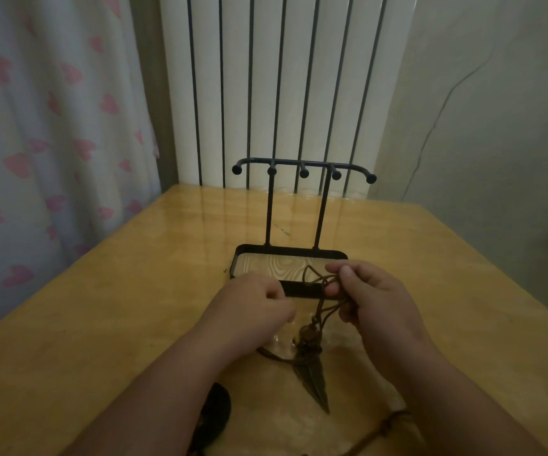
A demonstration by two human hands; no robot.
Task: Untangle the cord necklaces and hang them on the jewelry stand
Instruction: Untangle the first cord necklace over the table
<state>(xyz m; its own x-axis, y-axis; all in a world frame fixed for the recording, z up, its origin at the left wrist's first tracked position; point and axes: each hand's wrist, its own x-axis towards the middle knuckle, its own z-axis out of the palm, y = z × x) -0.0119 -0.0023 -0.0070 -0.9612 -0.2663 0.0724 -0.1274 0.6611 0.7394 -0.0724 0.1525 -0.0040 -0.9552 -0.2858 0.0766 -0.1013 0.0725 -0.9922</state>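
Right hand (374,297) pinches the cords (321,307); left hand (253,304) curled at nine o'clock; feather pendant (312,380) at six; jewelry stand (269,209) at twelve.

We see a glossy lacquered yellow wooden surface (101,324). The black wire jewelry stand (269,209) looks like matt metal, its tray floor (279,262) pale grained wood. The brown cord necklaces (314,324) look matt; their dark feather-shaped pendant (312,383), dull metal.

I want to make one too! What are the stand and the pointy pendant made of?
The stand looks like thin metal rod painted matte black, with ball tips; its tray floor shows pale wood grain, maybe only printed. The pointy pendant looks like dull bronze-coloured metal: dark with a faint sheen.
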